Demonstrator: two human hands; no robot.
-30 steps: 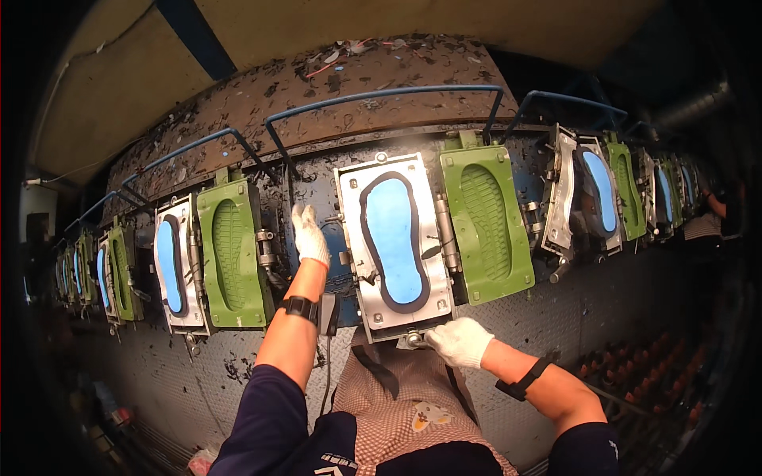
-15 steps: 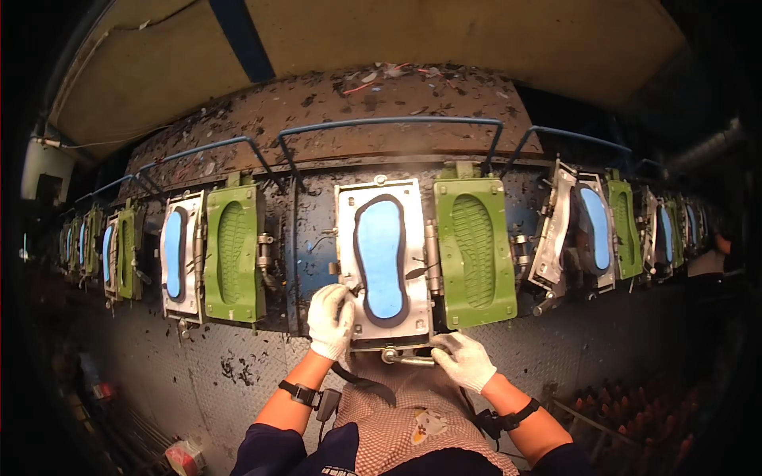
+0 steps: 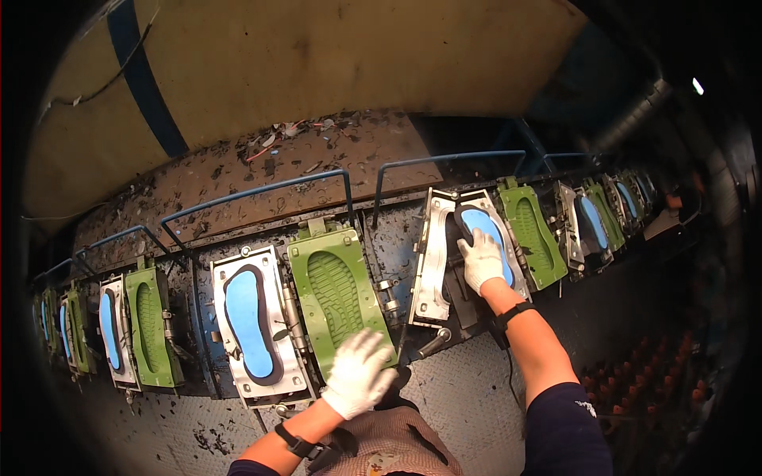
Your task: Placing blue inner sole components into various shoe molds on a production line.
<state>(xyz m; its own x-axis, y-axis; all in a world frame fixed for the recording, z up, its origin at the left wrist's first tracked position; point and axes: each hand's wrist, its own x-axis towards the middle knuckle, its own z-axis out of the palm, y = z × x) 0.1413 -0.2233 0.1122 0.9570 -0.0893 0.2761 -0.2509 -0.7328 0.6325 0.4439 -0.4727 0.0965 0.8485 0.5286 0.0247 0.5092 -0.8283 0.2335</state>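
Steel shoe-sole moulds stand in a row on a dark machine front. My left hand (image 3: 359, 373), in a white glove, hovers blurred with spread fingers over the lower end of a green ribbed mould lid (image 3: 333, 285). Left of that lid, a blue sole (image 3: 244, 324) lies in its steel mould (image 3: 266, 278). My right hand (image 3: 480, 260), also gloved, lies on the lower half of another blue sole (image 3: 484, 222) in the mould (image 3: 435, 254) to the right, fingers pointing up. Whether they grip the sole is hidden.
More blue-sole moulds with green lids (image 3: 533, 230) (image 3: 149, 325) run off to both sides. Blue rail loops (image 3: 262, 194) stand above them, under a debris-strewn ledge (image 3: 302, 151). Below is chequered metal plate (image 3: 468, 397), and my apron (image 3: 389, 444) sits at the bottom edge.
The row has shifted left in view. My left hand left the blue-sole mould for the green lid's lower end. My right hand went from the mould's front edge up to the mould on the right.
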